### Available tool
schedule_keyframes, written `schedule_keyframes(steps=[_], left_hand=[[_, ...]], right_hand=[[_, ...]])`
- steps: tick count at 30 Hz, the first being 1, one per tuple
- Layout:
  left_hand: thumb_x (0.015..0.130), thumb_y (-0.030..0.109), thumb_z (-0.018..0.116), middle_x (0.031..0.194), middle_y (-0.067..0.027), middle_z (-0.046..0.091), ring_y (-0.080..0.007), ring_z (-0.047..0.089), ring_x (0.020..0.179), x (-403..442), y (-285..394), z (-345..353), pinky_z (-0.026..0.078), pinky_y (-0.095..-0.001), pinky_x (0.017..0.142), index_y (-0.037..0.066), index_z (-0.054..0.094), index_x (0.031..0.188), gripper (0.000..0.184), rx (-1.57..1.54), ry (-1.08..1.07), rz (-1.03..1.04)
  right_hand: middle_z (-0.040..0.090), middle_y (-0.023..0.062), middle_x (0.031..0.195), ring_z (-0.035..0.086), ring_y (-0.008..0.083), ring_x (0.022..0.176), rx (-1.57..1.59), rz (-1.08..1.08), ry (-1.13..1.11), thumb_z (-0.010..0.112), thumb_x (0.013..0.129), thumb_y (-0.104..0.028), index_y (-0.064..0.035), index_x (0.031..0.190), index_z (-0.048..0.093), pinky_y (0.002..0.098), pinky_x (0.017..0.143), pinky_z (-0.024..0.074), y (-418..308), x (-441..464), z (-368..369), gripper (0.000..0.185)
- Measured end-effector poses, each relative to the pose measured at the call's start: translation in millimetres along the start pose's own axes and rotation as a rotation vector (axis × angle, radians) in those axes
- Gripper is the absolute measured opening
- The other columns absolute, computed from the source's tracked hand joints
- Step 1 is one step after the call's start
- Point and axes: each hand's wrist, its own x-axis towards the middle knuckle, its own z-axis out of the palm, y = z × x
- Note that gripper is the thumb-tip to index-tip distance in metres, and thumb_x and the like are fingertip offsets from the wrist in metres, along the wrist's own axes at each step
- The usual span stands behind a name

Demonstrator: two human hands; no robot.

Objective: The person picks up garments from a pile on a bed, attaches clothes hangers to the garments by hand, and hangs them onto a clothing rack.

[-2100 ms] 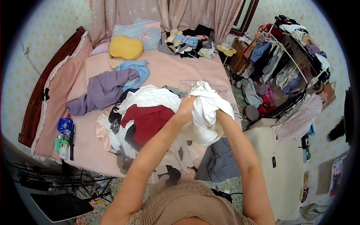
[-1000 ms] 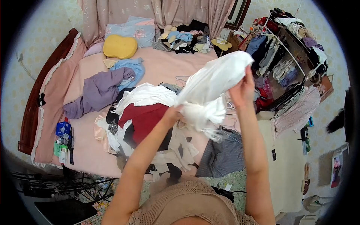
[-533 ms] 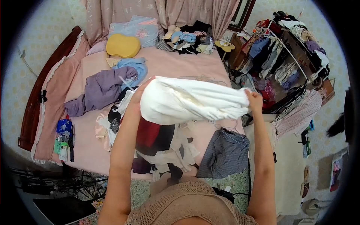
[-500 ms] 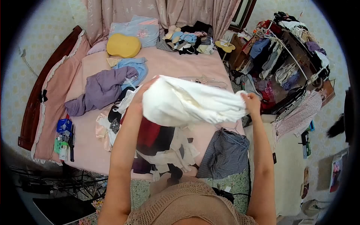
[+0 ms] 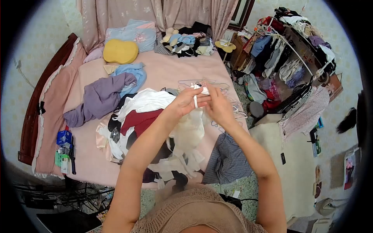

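Over the middle of the bed, my left hand and my right hand are close together, both closed on a pale, thin-strapped garment. A white strap loops across the fingers of my left hand. The cream, sheer-looking cloth hangs below the hands towards the pile. Beneath my left forearm lies a clothes pile, with a white garment on top and a dark red one beside it. Grey checked shorts lie flat at the bed's front right edge.
Wire hangers lie on the pink bedsheet. A purple quilted garment and a yellow cushion are to the left. Another clothes heap sits at the back. A loaded clothes rack stands right, behind a cream bench.
My hands have come together from wide apart. The white cloth no longer stretches between them; pale cloth now hangs below. The view has shifted slightly.
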Motion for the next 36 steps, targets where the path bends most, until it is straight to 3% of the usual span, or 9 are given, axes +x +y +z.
schedule_keyframes(steps=[5,10,13,15,19,23,26,30,36], left_hand=[[0.090,0.017,0.043,0.110,-0.0143,0.056,-0.0218,0.056,0.102,-6,13,-11,0.048,-0.0310,0.081,-0.003,0.046,0.113,0.030,-0.030,-0.072,0.001],[0.092,0.018,0.038,0.119,-0.0171,0.049,-0.0267,0.051,0.108,-19,40,5,0.043,-0.0360,0.091,-0.005,0.044,0.116,0.034,-0.127,0.029,0.079],[0.092,0.014,0.033,0.130,-0.0193,0.037,-0.0281,0.036,0.122,-21,55,18,0.033,-0.0415,0.100,-0.011,0.035,0.121,0.039,-0.305,-0.233,0.095],[0.092,0.014,0.033,0.131,-0.0194,0.036,-0.0281,0.036,0.122,-10,55,27,0.033,-0.0413,0.100,-0.011,0.033,0.122,0.040,-0.326,-0.301,0.062],[0.092,0.015,0.033,0.133,-0.0191,0.033,-0.0279,0.034,0.123,9,51,36,0.032,-0.0405,0.101,-0.013,0.027,0.125,0.043,-0.214,-0.336,0.080],[0.093,0.022,0.032,0.129,-0.0193,0.039,-0.0271,0.039,0.120,19,44,13,0.035,-0.0387,0.098,-0.009,0.033,0.124,0.044,-0.131,-0.249,0.073],[0.094,0.031,0.033,0.119,-0.0178,0.049,-0.0234,0.047,0.111,16,23,0,0.038,-0.0358,0.094,-0.004,0.042,0.121,0.045,0.178,-0.128,-0.019],[0.089,0.050,0.036,0.109,-0.0152,0.056,-0.0251,0.053,0.098,-4,-32,-29,0.039,-0.0327,0.087,-0.001,0.053,0.110,0.059,1.281,-0.246,0.033],[0.082,0.039,0.052,0.090,-0.0202,0.061,-0.0312,0.058,0.087,-15,-71,-107,0.043,-0.0363,0.078,0.003,0.059,0.100,0.041,1.815,-0.370,-0.126]], right_hand=[[0.061,0.0169,0.076,0.059,0.0335,0.070,0.031,0.043,0.127,0.052,0.072,-0.013,-0.0048,0.091,0.061,0.0426,0.062,0.0461,7,11,-15,0.022],[0.060,0.0186,0.081,0.059,0.0323,0.074,0.069,0.108,0.106,0.051,0.071,-0.011,-0.0050,0.093,0.061,0.0407,0.066,0.0454,32,17,-21,0.025],[0.063,0.0146,0.082,0.060,0.0271,0.078,0.079,0.084,0.083,0.051,0.078,-0.015,-0.0029,0.094,0.061,0.0355,0.070,0.0450,28,20,-23,0.023],[0.064,0.0070,0.082,0.058,0.0195,0.078,0.741,0.070,-0.147,0.049,0.085,-0.024,-0.0002,0.090,0.060,0.0298,0.074,0.0429,17,24,-24,0.027],[0.063,0.0077,0.075,0.057,0.0143,0.072,0.976,0.086,-0.558,0.042,0.090,-0.034,0.0003,0.089,0.060,0.0260,0.071,0.0427,-2,25,-38,0.039],[0.062,0.0124,0.073,0.060,0.0194,0.064,1.380,0.234,-0.307,0.039,0.091,-0.028,0.0022,0.092,0.058,0.0286,0.058,0.0497,7,30,-54,0.036],[0.062,0.0089,0.081,0.060,0.0182,0.071,1.589,0.308,-0.172,0.039,0.092,-0.026,0.0048,0.106,0.052,0.0321,0.071,0.0496,21,39,-74,0.037],[0.062,0.0064,0.084,0.060,0.0159,0.074,1.734,0.159,-0.132,0.039,0.092,-0.025,0.0027,0.114,0.048,0.0349,0.073,0.0505,34,50,-98,0.037],[0.062,0.0064,0.084,0.059,0.0157,0.070,1.663,0.231,0.017,0.041,0.091,-0.024,0.0013,0.112,0.051,0.0310,0.068,0.0506,60,50,-115,0.034]])
